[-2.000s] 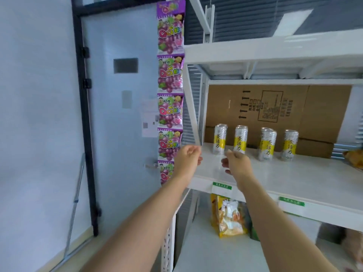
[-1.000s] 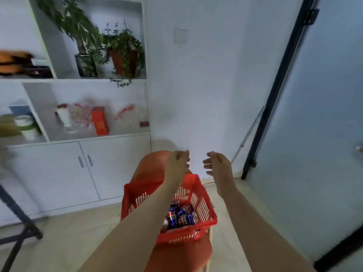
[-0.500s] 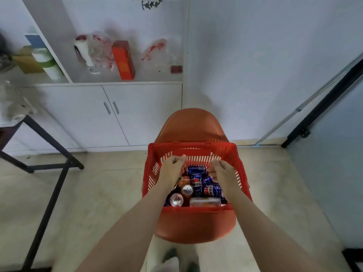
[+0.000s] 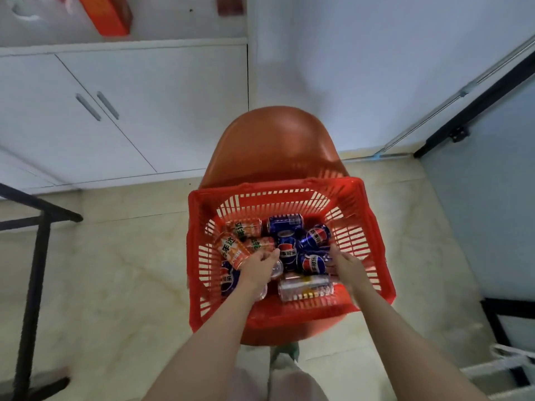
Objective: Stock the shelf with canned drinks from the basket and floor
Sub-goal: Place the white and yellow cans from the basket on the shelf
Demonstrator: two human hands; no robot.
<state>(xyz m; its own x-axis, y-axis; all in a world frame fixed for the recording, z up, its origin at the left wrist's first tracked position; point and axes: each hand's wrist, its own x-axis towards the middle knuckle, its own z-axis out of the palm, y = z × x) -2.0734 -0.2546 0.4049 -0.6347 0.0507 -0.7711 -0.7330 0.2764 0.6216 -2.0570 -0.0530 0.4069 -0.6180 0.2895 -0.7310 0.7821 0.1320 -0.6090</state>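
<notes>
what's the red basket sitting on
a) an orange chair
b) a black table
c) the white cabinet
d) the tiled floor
a: the red basket sits on the seat of the orange chair. The chair's back rises behind the basket and its seat edge shows below it, clear of the floor.
</notes>
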